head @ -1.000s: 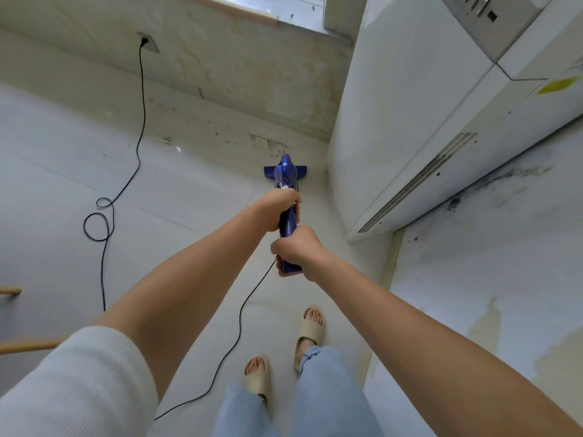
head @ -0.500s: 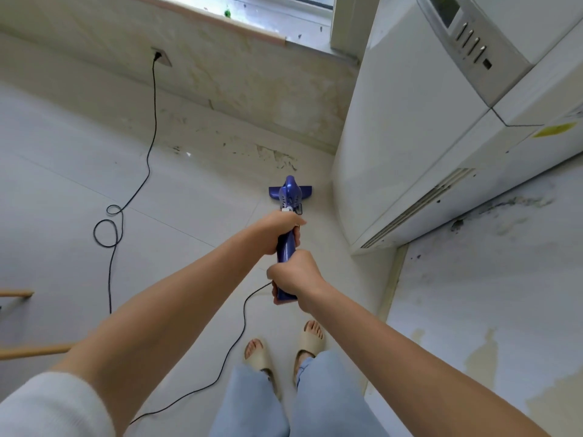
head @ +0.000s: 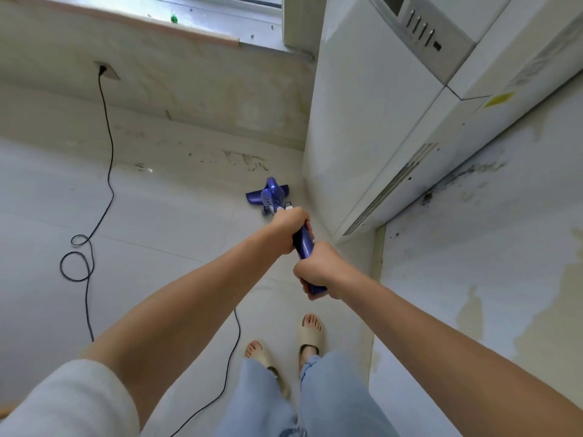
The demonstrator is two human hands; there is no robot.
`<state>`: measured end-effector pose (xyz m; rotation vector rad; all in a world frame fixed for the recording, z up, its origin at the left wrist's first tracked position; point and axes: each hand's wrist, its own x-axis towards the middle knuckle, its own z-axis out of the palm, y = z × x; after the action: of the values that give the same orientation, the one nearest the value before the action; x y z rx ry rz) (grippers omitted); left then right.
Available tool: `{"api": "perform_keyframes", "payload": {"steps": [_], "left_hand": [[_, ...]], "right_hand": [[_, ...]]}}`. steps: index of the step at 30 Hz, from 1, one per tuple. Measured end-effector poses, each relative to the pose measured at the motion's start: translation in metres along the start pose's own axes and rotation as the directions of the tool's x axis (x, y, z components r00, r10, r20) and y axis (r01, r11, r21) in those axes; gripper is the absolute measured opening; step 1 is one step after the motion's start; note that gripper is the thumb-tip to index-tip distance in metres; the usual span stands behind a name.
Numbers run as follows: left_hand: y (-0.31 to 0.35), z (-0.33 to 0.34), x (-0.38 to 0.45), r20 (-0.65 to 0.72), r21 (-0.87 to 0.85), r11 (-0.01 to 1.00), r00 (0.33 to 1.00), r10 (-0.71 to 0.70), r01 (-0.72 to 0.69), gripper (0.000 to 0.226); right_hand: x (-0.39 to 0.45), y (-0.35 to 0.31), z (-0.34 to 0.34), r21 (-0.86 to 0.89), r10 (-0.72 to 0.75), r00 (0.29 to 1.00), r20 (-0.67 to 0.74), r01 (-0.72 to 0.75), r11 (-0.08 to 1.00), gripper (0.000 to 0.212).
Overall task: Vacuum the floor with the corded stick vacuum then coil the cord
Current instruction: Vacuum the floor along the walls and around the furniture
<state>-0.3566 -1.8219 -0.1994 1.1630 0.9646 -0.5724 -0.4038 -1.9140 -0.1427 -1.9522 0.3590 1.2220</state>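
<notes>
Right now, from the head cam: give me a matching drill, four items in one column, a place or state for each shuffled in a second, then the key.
Column 1
1. left hand
2. right hand
3. vacuum head
4. cord

Column 2
A. flat on the floor tiles, beside the white appliance
B. grips the top end of the blue handle, nearest the person
C. plugged into the wall socket, looped on the floor
D. grips the handle lower down, nearer the vacuum body

Pairs: 1-D, 2-B, 3-A, 4-C
</notes>
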Motion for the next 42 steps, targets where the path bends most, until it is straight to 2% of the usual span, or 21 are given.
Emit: {"api": "perform_keyframes", "payload": {"steps": [6,9,12,16,20,28,34,38,42], "left_hand": [[-0.012,0.001,-0.031,0.032,0.091,0.995,0.999,-0.034,0.031,0.010],[-0.011,-0.005,-0.034,0.046,0.189,0.980,0.996,-0.074,0.064,0.006],[0.005,-0.018,-0.031,0.082,0.220,0.974,0.993,-0.081,0.061,0.005],[0.032,-0.036,-0.020,0.083,0.220,0.975,0.996,-0.030,0.011,0.011],[0.037,-0.031,-0.006,0.069,0.199,0.979,0.997,0.038,-0.051,0.012],[0.007,-0.003,-0.026,0.124,0.156,0.987,0.991,-0.053,0.033,0.012],[0.032,-0.014,-0.030,0.102,0.228,0.971,0.990,-0.093,0.068,0.010],[0.033,-0.022,-0.013,0.093,0.213,0.976,0.994,-0.059,0.038,0.005],[0.010,-0.019,0.004,0.085,0.165,0.986,0.996,0.012,-0.026,0.017]], "right_hand": [[-0.047,0.008,0.012,0.161,-0.002,1.000,-0.018,0.005,0.987,0.031],[-0.052,0.006,0.026,0.297,0.019,1.000,-0.006,-0.017,0.955,0.033],[-0.041,-0.008,0.037,0.360,-0.008,1.000,-0.004,0.008,0.933,0.038],[-0.005,-0.033,0.044,0.372,-0.014,1.000,-0.009,0.016,0.928,0.041],[0.019,-0.034,0.039,0.308,0.009,0.998,-0.056,0.009,0.951,0.036],[-0.029,-0.001,0.017,0.344,0.048,0.999,-0.003,-0.044,0.938,0.034],[-0.026,-0.028,0.022,0.403,0.021,1.000,0.004,-0.021,0.915,0.032],[-0.003,-0.030,0.030,0.355,0.028,1.000,-0.011,-0.022,0.935,0.034],[0.012,-0.007,0.036,0.275,0.050,0.998,-0.037,-0.038,0.961,0.030]]}}
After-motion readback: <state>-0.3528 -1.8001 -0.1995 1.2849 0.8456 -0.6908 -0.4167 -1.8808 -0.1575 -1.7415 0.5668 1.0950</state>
